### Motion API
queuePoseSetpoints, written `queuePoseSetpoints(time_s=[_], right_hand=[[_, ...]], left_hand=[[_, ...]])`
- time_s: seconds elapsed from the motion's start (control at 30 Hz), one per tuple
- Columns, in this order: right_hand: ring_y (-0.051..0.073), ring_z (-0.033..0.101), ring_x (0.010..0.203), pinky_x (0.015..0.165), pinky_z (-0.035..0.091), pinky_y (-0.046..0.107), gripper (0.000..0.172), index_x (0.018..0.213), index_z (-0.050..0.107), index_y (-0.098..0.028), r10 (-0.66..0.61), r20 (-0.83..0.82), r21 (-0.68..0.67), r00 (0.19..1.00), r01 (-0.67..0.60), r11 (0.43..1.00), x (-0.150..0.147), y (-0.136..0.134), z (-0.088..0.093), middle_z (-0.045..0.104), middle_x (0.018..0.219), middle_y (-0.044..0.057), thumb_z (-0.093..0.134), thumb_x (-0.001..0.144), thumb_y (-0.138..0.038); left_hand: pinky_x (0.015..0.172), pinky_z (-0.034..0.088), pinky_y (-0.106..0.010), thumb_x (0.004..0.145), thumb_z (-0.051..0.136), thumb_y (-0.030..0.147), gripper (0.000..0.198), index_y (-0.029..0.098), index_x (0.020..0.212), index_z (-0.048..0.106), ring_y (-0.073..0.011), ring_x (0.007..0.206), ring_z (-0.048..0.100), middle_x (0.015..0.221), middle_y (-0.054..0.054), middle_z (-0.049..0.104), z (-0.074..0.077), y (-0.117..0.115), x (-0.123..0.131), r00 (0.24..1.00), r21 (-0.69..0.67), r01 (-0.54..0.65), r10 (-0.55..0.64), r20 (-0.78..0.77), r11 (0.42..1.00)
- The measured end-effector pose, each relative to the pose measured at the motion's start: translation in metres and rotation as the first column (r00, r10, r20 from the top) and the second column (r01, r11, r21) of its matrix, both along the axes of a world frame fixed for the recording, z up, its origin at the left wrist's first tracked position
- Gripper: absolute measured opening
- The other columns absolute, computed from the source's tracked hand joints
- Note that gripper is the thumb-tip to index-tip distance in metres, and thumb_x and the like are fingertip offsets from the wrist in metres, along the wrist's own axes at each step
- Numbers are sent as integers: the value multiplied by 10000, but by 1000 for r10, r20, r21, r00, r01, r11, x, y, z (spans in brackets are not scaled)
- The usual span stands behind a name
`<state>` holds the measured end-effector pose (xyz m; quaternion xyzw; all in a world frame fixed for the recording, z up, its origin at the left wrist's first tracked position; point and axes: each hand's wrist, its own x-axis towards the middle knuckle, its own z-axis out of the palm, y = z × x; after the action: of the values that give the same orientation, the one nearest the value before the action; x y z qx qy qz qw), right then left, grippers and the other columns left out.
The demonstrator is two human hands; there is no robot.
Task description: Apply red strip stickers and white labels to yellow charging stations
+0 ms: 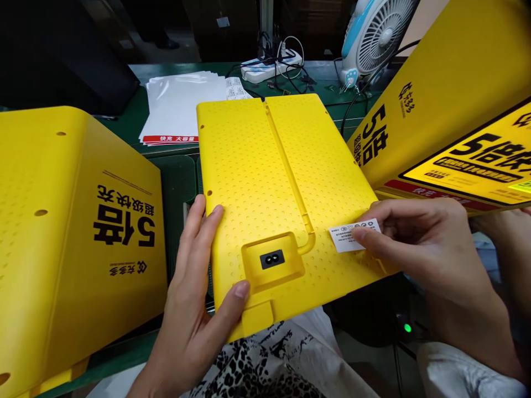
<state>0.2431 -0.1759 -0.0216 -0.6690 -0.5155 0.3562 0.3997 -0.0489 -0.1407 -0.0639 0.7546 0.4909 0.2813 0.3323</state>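
A yellow plastic housing (257,166) lies tilted before me, its dimpled face toward me. That face has a long cable groove and a recess with a black two-hole power socket (272,259). My left hand (197,293) grips the near left corner, thumb on the face and fingers along the left edge. Between thumb and fingertips, my right hand (427,243) pinches a small white label (352,235) with fine dark print. The label is close over the face, right of the socket; whether it touches cannot be made out.
Another yellow housing (120,182) stands at left, and a large yellow unit (415,99) at right. Behind are white printed sheets (182,105), a power strip (271,66) with tangled cables and a small fan (375,41). Part of another person's arm (506,243) shows at the right edge.
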Motion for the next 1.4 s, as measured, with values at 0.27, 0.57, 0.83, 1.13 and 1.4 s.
queuePoseSetpoints(time_s=[0.27,0.57,0.83,1.13,1.4], right_hand=[[94,499,464,398,338,200,113,744,765,-203,-13,18,-22,1000,14,1000,-3,0,2,659,621,14,829,754,-296],[74,456,447,390,304,180,116,689,736,-187,-25,27,-12,999,25,1000,-5,1,5,585,546,-13,823,737,-245],[68,434,426,373,296,171,122,656,730,-192,-27,35,-4,999,27,1000,-8,4,7,549,514,-24,822,715,-244],[76,463,428,368,314,170,113,664,742,-196,-34,85,-13,996,35,999,-8,4,8,593,534,-9,814,723,-260],[74,497,457,395,357,149,94,672,742,-201,-38,79,-10,996,39,999,-9,3,10,619,563,-11,818,722,-226]], left_hand=[[1305,63,-638,933,523,439,707,457,1577,232,-326,1586,54,1695,144,90,9,-3,5,1000,-37,-25,24,-12,999],[1315,79,-602,936,530,442,714,453,1581,222,-309,1589,44,1698,145,77,7,-2,3,1000,-31,-4,3,-13,1000],[1316,93,-610,934,523,436,701,462,1573,235,-309,1588,56,1694,155,84,11,-3,6,1000,-32,-17,16,-17,999],[1319,105,-589,924,539,430,725,436,1584,240,-319,1586,60,1696,142,91,4,-1,1,1000,-6,-1,1,-4,1000],[1314,67,-600,930,537,426,727,443,1585,223,-325,1586,48,1698,143,76,4,-1,2,1000,-19,6,-6,0,1000]])
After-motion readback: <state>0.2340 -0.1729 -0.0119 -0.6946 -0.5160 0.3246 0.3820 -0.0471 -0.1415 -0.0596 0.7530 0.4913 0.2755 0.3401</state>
